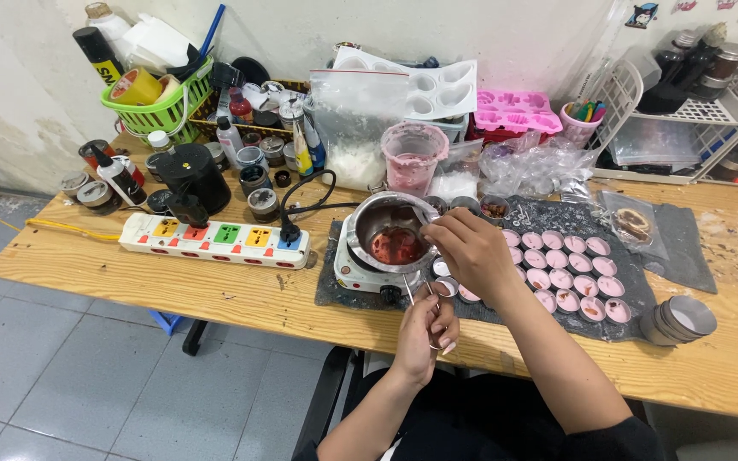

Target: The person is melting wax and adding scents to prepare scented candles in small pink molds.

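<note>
While the right hand (pixel 471 252) arches over the near rim of the round steel melting pot (pixel 389 230), its fingertips are drawn together in a pinch at the pot's edge, though what they nip is too small to make out. That pot sits on a small white electric hotplate (pixel 360 275), just left of the right hand, and holds a shallow pool of dark red liquid, which would account for the hand staying at the rim and out of the bowl. The left hand (pixel 424 329) hangs just below the right, at the table's near edge, fingers curled shut around thin metal scissors or tongs (pixel 412 294); the tool's tips point up towards the hotplate, close to the pinching fingers, as if kept ready for use there. Beyond the right wrist, rows of small round moulds filled with pale pink wax (pixel 567 277) lie on a dark grey mat (pixel 634 294), set close enough to be reached from the pot. Further right of them stands a stack of empty tin cups (pixel 681 320). Well to the left of both hands, a white power strip with coloured sockets (pixel 215 241) lies on the wooden table (pixel 130 282), the hotplate's black cable plugged into it.
</note>
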